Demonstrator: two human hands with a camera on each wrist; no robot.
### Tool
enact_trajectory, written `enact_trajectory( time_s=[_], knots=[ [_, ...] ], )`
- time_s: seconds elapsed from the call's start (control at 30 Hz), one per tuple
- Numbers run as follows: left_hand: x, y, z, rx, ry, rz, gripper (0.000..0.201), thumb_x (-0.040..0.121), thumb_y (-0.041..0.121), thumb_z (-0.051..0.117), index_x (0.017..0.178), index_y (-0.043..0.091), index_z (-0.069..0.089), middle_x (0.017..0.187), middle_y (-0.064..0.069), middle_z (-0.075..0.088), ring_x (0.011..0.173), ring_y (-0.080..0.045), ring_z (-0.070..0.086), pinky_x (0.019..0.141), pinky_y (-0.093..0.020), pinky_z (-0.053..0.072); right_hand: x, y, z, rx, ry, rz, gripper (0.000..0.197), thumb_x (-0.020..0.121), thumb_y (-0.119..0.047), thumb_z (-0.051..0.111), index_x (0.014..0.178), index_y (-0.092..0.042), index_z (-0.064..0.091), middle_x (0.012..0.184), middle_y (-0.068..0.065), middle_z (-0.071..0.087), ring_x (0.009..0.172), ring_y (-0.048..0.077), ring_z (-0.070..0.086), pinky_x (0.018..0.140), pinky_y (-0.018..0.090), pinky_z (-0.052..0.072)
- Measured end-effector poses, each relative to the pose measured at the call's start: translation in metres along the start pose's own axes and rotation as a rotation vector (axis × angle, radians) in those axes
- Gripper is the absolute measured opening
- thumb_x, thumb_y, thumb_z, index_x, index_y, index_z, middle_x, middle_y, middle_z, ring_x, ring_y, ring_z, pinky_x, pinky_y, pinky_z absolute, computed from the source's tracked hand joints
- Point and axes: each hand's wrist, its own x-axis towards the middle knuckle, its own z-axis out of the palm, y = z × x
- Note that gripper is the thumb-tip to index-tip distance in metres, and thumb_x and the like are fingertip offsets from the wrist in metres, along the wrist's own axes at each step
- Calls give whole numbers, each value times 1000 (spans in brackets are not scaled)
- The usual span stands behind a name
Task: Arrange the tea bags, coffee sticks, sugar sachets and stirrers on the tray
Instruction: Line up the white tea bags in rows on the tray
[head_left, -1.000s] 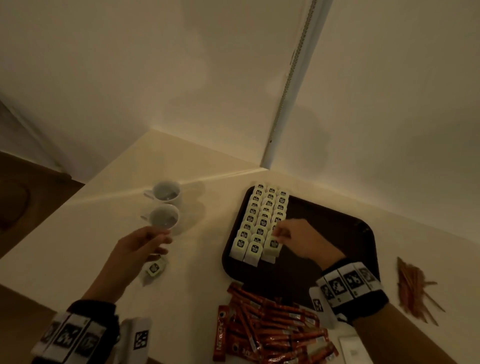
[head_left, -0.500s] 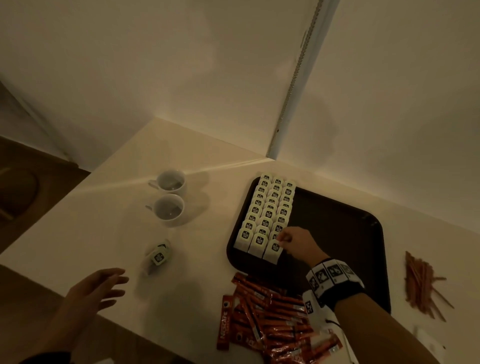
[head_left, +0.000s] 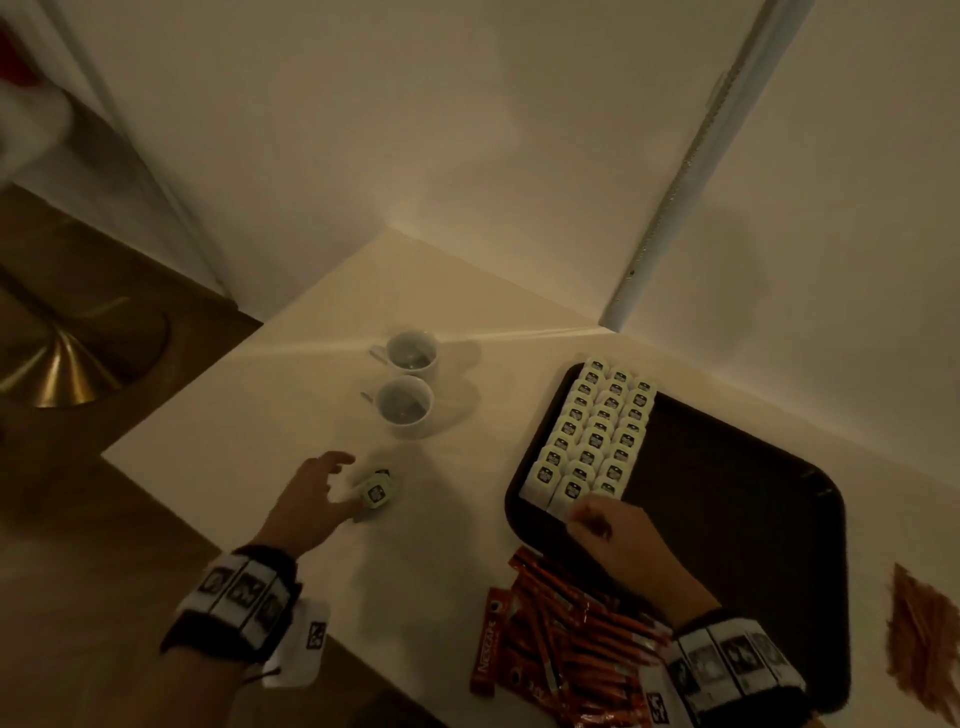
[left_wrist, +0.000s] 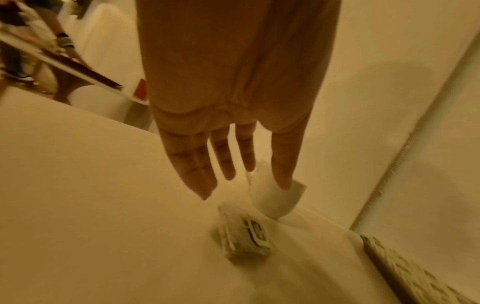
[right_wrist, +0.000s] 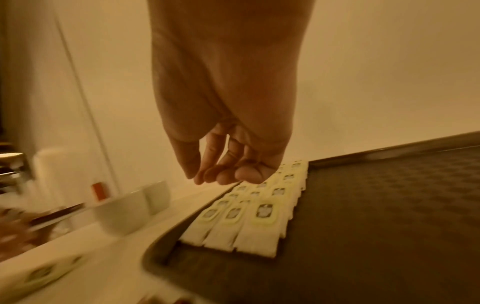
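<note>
Three rows of tea bags (head_left: 592, 441) fill the tray's (head_left: 737, 499) left end. Left hand (head_left: 311, 499), fingers straight, reaches a loose tea bag (head_left: 376, 488) on the worktop (head_left: 249, 441); right hand (head_left: 618, 540), loosely curled, holds nothing.

Two white cups (head_left: 408, 375) stood side by side on the pale table (head_left: 260, 441), near a corner where a grey pipe (head_left: 691, 171) ran up the wall.

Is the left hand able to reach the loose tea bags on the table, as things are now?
Probably yes. The left hand is open, its fingers straight and already just beside the loose tea bags on the table. Nothing lies between them; the nearer cup stands farther back.
</note>
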Motion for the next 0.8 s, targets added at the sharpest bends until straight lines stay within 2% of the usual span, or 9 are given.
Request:
enact_trajectory(
  time_s=[0.1,0.23,0.37,0.5,0.57,0.67,0.7,0.77,0.8],
  knots=[
    [20,6,12,219,-72,-1,67,82,30,72,138,17,39,135,-12,38,121,-33,42,98,-39,38,-17,-11,24,-60,-189,-67,18,89,-22,59,83,-38,59,88,-18,62,85,-5,57,76,10,44],
    [36,9,19,441,-152,7,69,85,33,66,143,19,32,139,-11,32,125,-35,35,104,-41,35,-24,-12,42,-88,-247,-72,25,90,-25,59,81,-47,54,93,-23,59,90,-8,55,80,10,44],
    [41,8,17,456,-187,25,50,83,22,68,126,17,43,124,-10,45,107,-30,51,87,-35,44,-26,-14,43,-81,-226,-90,23,91,-23,58,84,-46,56,94,-21,61,91,-7,56,80,9,43],
    [37,9,13,436,-214,23,19,85,20,63,97,15,51,108,-6,55,92,-22,51,74,-28,38,-22,-18,37,-63,-191,-115,18,91,-24,58,85,-41,59,91,-19,63,86,-8,57,74,7,40],
    [33,12,12,362,-206,41,20,86,21,61,75,18,46,94,-4,52,84,-20,47,71,-26,36,-18,-25,33,-52,-191,-125,14,92,-23,57,89,-36,61,90,-19,62,86,-9,56,72,7,40],
    [23,29,8,45,-253,42,31,84,16,69,64,15,45,80,-6,52,72,-19,53,60,-23,45,-10,-36,26,-36,-164,-161,11,92,-21,57,93,-30,62,90,-17,62,87,-8,56,74,8,42],
    [18,36,7,-105,-283,40,25,84,13,69,67,12,52,77,-7,56,69,-18,56,59,-22,50,-7,-40,23,-25,-146,-183,11,91,-20,58,93,-30,62,91,-17,63,88,-8,56,74,8,42],
    [6,56,3,-443,-357,33,3,87,9,66,90,8,66,91,-7,69,81,-18,66,69,-24,56,-1,-51,15,4,-115,-228,12,90,-18,59,94,-29,63,91,-17,63,88,-8,57,73,6,42],
    [1,68,2,-591,-388,38,13,89,8,63,101,8,67,100,-7,72,90,-18,68,74,-25,56,3,-58,10,22,-93,-247,12,90,-17,60,94,-29,63,90,-17,63,87,-7,57,72,6,41]
  ],
)
